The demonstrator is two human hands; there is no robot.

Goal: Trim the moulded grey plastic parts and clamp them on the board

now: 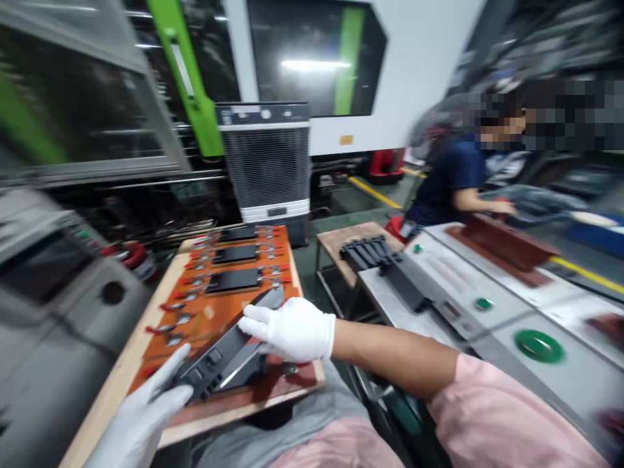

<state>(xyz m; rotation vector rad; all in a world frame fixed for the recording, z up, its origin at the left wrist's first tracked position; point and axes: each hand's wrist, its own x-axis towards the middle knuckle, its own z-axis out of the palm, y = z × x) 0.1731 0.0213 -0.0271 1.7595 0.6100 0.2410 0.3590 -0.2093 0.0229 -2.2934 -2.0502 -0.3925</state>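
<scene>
A long dark grey moulded plastic part [214, 356] is tilted over the near end of an orange fixture board [205, 318]. My left hand [146, 406], in a white glove, has its thumb and fingers around the part's lower left end. At the part's upper right end, my gloved right hand [290, 328] holds it with the fingers laid over its edge. Farther up the board, flat black parts [234, 279] sit in rows between toggle clamps [182, 318] with red handles. Some of the board is hidden beneath the held part.
Several black parts [365, 252] lie on a side table to the right, beside a grey bench with green buttons [484, 303]. An air cooler [266, 162] stands behind the board. A co-worker in a dark blue shirt [446, 175] is at the far right.
</scene>
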